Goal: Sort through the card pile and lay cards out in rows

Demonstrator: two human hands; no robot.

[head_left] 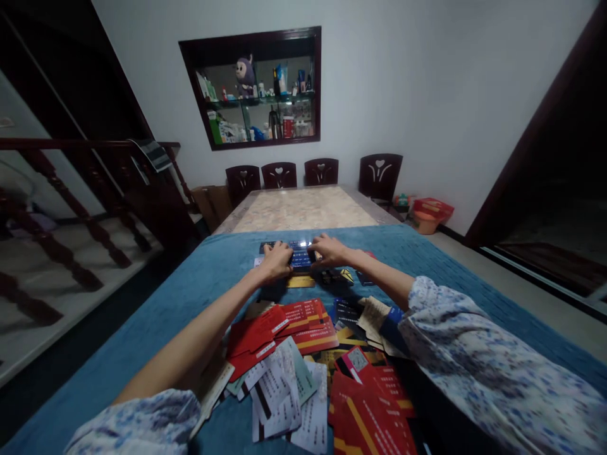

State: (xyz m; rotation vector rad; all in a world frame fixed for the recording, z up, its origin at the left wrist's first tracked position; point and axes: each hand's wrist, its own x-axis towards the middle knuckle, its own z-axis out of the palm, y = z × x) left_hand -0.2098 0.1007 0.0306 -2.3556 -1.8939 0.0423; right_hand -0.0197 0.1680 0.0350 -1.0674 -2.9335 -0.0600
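Out in front of me, a dark blue card with white print lies between my hands, with more dark cards around it. My left hand has its fingers curled on the left end of the blue card. At the other end my right hand bends its fingers over the right edge. A yellow card lies just below. Nearer to me spreads a loose heap of cards: red cards, white cards with black stripes, and more red cards at the lower right. My fingertips are partly hidden.
A blue cloth covers the near part of the table; its bare stone-patterned top shows beyond. Several dark chairs stand at the far end. A wooden railing runs on the left, and a red bin sits at the right.
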